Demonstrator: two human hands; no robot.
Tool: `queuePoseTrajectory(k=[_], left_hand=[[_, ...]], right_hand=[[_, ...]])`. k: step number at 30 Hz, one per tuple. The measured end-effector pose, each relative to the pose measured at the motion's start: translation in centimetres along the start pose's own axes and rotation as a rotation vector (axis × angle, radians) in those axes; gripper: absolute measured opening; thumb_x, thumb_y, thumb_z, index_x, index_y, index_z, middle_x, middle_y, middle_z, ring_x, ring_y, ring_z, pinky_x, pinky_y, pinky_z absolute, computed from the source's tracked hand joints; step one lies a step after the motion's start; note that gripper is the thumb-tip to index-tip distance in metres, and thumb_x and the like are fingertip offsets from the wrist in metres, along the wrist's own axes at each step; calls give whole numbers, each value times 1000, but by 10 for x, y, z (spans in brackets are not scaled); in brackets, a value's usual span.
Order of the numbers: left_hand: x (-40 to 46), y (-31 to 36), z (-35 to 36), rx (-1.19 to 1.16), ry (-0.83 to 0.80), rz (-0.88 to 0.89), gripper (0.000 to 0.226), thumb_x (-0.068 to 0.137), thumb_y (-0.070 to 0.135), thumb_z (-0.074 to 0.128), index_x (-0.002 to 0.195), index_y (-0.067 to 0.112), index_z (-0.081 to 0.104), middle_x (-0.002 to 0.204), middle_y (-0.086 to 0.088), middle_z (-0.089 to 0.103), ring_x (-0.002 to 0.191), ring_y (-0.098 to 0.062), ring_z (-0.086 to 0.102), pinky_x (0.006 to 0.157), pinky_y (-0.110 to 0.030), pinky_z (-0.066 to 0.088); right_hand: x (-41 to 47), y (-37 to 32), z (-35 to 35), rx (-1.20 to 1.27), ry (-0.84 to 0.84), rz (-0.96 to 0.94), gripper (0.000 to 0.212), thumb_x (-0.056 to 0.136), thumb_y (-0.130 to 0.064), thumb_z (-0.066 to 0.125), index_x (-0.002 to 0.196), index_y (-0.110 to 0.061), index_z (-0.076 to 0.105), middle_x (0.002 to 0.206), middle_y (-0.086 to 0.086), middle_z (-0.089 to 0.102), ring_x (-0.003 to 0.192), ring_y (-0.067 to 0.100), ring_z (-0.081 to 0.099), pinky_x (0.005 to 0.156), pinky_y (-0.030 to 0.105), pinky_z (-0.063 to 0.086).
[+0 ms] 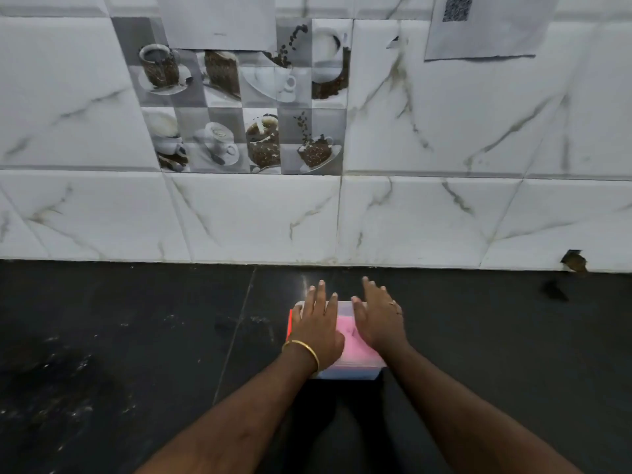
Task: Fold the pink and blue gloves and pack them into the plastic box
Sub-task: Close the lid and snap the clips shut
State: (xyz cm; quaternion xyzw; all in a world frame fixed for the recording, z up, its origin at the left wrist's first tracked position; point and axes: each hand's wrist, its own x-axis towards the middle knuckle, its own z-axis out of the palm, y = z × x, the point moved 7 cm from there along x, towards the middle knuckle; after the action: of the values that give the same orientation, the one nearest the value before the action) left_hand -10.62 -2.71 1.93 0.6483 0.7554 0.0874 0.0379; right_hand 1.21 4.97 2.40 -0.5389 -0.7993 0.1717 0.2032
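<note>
Dark stone counter (136, 336) below a marble-tiled wall (444, 217): plastic box (349, 371) pressed closed, pink glove (352, 340) visible through its top.
The left hand (318, 323) was laid flat, fingers (316, 295) spread, nothing gripped; the right hand (379, 319) was likewise splayed, palm apparently resting on the box. Even downward pressure across both sides would probably seat the lid best; the blue glove could not be clearly distinguished.

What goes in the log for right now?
left hand: flat on plastic box | right hand: flat on box | pink glove: inside
</note>
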Motion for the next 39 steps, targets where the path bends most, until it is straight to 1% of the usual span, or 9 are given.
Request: queuePoseTrajectory(k=[4,8,11,18,23,27,31,35,39], left_hand=[[20,38,25,9,-174,141,118,68,90,25,155,17,-4,161,-6,-20,149,-29,-17,117,-56,3],[34,56,45,71,-232,190,126,56,99,18,154,25,-7,161,2,-22,148,-29,-20,117,-56,-2],[40,56,52,104,-242,211,125,54,101,12,154,28,-7,162,8,-17,148,-29,-19,117,-56,-3],[39,53,53,60,-194,214,130,47,103,9,154,31,-8,163,11,-14,149,-26,-17,117,-55,-5],[37,52,52,48,-172,218,129,48,103,10,154,31,-7,163,11,-14,149,-26,-17,116,-55,-5],[37,52,51,44,-166,219,129,48,104,11,154,31,-7,163,10,-13,149,-26,-17,117,-56,-4],[36,52,49,47,-179,218,132,46,104,14,154,31,-8,163,10,-15,149,-27,-18,117,-57,-4],[35,53,47,52,-199,224,133,47,104,22,153,31,-9,162,9,-18,148,-27,-20,118,-57,-5],[34,52,47,58,-198,228,123,57,96,32,154,31,-8,163,8,-17,148,-27,-20,117,-56,-6]], right_hand=[[-11,76,-25,293,63,452,51,101,-42,41,138,-7,50,141,17,54,131,35,49,108,43,37],[-42,108,-4,599,-170,702,45,102,-47,36,96,-10,60,108,15,64,86,26,60,80,35,42],[-67,105,22,906,-353,853,55,99,-60,33,113,-13,57,102,8,68,92,25,63,75,34,45],[-67,86,39,1114,-413,853,67,91,-70,39,107,-13,71,76,-1,75,92,18,67,76,35,50],[-66,82,35,1216,-329,882,42,92,-51,57,114,-17,67,108,8,74,102,24,69,76,36,57],[-61,79,22,1219,-213,832,24,96,-32,59,107,-12,63,106,12,72,94,27,72,62,32,60],[-53,73,15,1209,-168,764,22,99,-23,56,115,-9,62,111,14,69,101,28,69,87,42,60],[-45,66,11,1225,-139,678,25,93,-19,66,116,-8,64,111,14,71,104,29,69,91,47,58],[-36,58,16,1051,-151,604,23,98,-19,59,118,-8,62,106,9,71,96,20,69,73,32,59]])
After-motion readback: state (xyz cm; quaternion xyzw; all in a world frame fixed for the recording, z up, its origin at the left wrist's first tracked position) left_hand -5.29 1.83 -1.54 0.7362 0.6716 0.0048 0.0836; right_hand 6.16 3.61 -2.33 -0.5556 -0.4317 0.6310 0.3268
